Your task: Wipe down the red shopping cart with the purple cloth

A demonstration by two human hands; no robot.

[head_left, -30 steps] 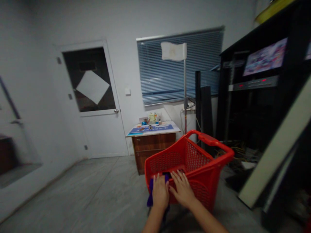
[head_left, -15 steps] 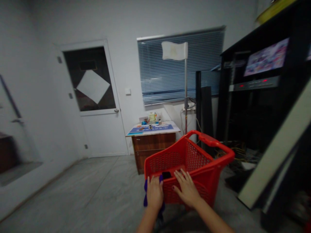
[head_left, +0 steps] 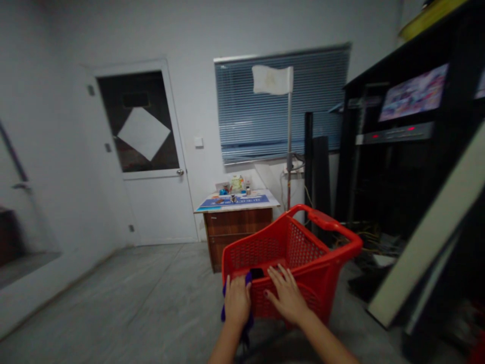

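Note:
A red plastic shopping cart (head_left: 325,283) stands in front of me, its handle at the right. My left hand (head_left: 237,303) is closed round a purple cloth (head_left: 248,279) at the cart's near left rim, and the cloth hangs down on both sides of the hand. Beside it, my right hand (head_left: 288,297) lies over the near side rim with its fingers spread and holds nothing; whether the palm presses on the rim is hidden. A small black object (head_left: 257,273) shows inside the cart between my hands.
Behind the cart stands a brown cabinet (head_left: 242,222) with small items on top. A white flag on a pole (head_left: 289,126) rises near the window blinds. At right are a dark rack with a screen (head_left: 415,93), a leaning pale board (head_left: 420,247) and loose cables. A white door (head_left: 161,210) is at left.
The whole view has shifted slightly, so cart and hands appear a little further left. Both hands keep nearly the same places on the cart.

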